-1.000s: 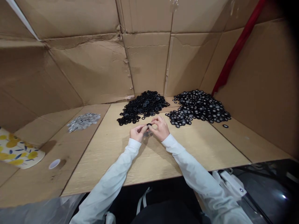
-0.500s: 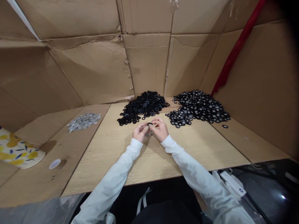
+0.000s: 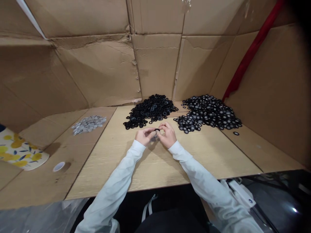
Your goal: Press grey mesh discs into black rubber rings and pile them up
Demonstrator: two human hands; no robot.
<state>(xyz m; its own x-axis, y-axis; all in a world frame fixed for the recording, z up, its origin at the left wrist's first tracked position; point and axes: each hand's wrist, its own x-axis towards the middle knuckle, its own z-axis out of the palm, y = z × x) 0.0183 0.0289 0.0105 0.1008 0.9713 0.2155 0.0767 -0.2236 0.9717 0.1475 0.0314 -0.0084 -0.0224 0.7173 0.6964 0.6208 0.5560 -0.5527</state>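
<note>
My left hand (image 3: 143, 136) and my right hand (image 3: 167, 135) meet over the middle of the board, fingertips pinched on a small black ring (image 3: 157, 129). Fingers partly cover the ring, and a pale grey bit shows just below it, too small to make out. Behind my hands lies a heap of black rings (image 3: 155, 106). To its right is a larger heap of black rings with pale discs in their centres (image 3: 211, 111). On the left rests a flat pile of pale grey discs (image 3: 89, 124).
Cardboard walls (image 3: 155, 64) enclose the back and sides of the wooden board (image 3: 109, 168). At left are a lemon-patterned container (image 3: 24, 153) and a small white roll (image 3: 59, 166). One ring with a pale centre (image 3: 236, 133) lies apart at right. A red strip (image 3: 252, 51) hangs on the right wall.
My left hand has shifted slightly left, its fingers straighter against the ring. The right hand stays pinched on it. The whole view has moved a little.
</note>
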